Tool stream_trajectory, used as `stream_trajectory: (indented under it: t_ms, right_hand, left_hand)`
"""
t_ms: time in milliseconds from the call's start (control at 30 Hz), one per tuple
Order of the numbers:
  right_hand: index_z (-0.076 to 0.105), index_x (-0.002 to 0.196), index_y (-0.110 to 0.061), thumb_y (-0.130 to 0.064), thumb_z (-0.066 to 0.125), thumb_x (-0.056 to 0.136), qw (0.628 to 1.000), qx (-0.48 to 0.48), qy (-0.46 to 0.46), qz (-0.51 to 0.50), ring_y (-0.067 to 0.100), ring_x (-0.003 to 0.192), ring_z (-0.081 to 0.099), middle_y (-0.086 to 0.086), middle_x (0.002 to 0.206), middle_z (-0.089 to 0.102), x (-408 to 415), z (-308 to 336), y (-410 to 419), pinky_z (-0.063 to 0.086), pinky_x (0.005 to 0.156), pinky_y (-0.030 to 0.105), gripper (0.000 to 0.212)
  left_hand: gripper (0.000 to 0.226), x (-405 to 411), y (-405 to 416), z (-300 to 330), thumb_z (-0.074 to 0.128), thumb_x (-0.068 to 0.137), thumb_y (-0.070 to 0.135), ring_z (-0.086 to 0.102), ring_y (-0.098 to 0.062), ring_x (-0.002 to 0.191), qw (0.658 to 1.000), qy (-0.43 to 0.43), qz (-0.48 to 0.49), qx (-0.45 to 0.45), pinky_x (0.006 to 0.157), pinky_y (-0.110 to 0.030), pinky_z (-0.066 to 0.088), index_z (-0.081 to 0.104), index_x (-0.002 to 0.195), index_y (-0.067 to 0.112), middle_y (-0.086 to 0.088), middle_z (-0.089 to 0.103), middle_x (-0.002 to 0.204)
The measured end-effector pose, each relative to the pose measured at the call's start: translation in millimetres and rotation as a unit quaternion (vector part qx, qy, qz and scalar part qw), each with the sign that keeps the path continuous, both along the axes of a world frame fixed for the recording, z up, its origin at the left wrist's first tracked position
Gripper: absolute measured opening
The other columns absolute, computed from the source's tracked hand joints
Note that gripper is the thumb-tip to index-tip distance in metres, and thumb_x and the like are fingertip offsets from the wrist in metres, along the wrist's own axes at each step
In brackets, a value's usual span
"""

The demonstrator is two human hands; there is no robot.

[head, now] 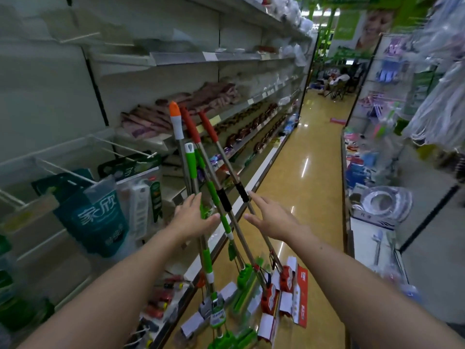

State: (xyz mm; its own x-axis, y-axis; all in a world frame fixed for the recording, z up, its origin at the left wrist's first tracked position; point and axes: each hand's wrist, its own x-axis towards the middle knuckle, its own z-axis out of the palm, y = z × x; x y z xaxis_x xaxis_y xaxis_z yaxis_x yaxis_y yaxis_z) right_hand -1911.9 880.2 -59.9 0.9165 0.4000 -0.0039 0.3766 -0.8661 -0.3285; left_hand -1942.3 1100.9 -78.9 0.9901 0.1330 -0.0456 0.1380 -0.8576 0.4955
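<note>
Mops [223,197]: bundle, heads on the aisle floor [302,172], poles leaning against the shelf edge [254,183].
Left hand [193,217]: fingers straight, at the green-gripped poles, grasping nothing.
Right hand [273,219]: spread, released, just beside the outer pole.

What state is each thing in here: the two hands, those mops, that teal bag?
left hand: open, fingers straight, at the mop handles, gripping none.
right hand: open, fingers spread, gripping nothing.
mops: standing tilted against the shelves, heads on the floor.
teal bag: hanging from a hook.
</note>
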Motion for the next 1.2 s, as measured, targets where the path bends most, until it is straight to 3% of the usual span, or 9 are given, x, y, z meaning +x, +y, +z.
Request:
stream_trajectory:
  t_ms: [200, 533, 733, 1033, 1133, 1200]
  right_hand:
    - [0.007, 0.150, -0.037, -0.055, 0.044, 0.092, 0.999, 0.001, 0.020, 0.028, 0.026, 0.137, 0.034, 0.001, 0.154, 0.029, 71.2, -10.1, 16.5, 0.036, 0.106, 0.049, 0.070]
    - [0.000, 0.149, -0.038, -0.057, 0.042, 0.092, 0.991, -0.027, 0.062, 0.111, 0.025, 0.131, 0.042, 0.005, 0.150, 0.034, 216.2, -51.3, 13.7, 0.043, 0.100, 0.044, 0.073]
    - [0.004, 0.150, -0.035, -0.052, 0.045, 0.093, 0.984, -0.064, 0.039, 0.160, 0.026, 0.130, 0.043, 0.004, 0.150, 0.036, 314.9, -82.7, 2.6, 0.041, 0.101, 0.045, 0.073]
    - [0.010, 0.148, -0.032, -0.053, 0.044, 0.092, 0.971, -0.093, 0.026, 0.220, 0.028, 0.125, 0.045, 0.006, 0.143, 0.041, 404.8, -131.0, 5.3, 0.040, 0.100, 0.046, 0.069]
    - [0.002, 0.148, -0.033, -0.052, 0.044, 0.093, 0.971, -0.094, 0.028, 0.216, 0.029, 0.127, 0.044, 0.006, 0.147, 0.037, 425.3, -146.1, 13.6, 0.039, 0.101, 0.046, 0.071]
    - [-0.011, 0.147, -0.037, -0.048, 0.044, 0.094, 0.974, -0.074, 0.046, 0.209, 0.030, 0.129, 0.044, 0.007, 0.152, 0.030, 433.9, -156.7, 20.5, 0.040, 0.101, 0.047, 0.077]
  left_hand:
    - [0.092, 60.4, 2.8, -3.7, 0.059, 0.081, 0.057, 0.017, -0.032, 0.143, 0.998, -0.009, 0.012, -0.069, 0.113, -0.054, 0.024, 0.002, 0.149, 0.030, -0.002, 0.016, 0.158]
    - [0.093, 177.1, -49.5, -29.3, 0.056, 0.084, 0.057, 0.022, -0.027, 0.143, 0.987, 0.011, 0.046, -0.156, 0.114, -0.047, 0.025, -0.006, 0.149, 0.034, -0.002, 0.021, 0.157]
    - [0.090, 275.0, -82.5, -47.2, 0.057, 0.086, 0.051, 0.022, -0.026, 0.143, 0.970, -0.018, 0.119, -0.211, 0.113, -0.047, 0.027, -0.005, 0.149, 0.034, -0.005, 0.020, 0.157]
    - [0.083, 367.5, -87.8, -90.5, 0.057, 0.087, 0.048, 0.012, -0.020, 0.145, 0.971, -0.066, 0.160, -0.165, 0.115, -0.040, 0.019, 0.002, 0.149, 0.036, 0.003, 0.009, 0.159]
    - [0.086, 387.7, -85.6, -102.6, 0.059, 0.086, 0.046, 0.011, -0.022, 0.145, 0.953, -0.091, 0.216, -0.193, 0.114, -0.044, 0.020, 0.000, 0.147, 0.038, 0.004, 0.000, 0.159]
    - [0.092, 400.0, -85.1, -109.5, 0.063, 0.084, 0.042, 0.010, -0.024, 0.145, 0.921, -0.124, 0.276, -0.244, 0.113, -0.043, 0.020, -0.005, 0.147, 0.038, 0.002, -0.003, 0.158]
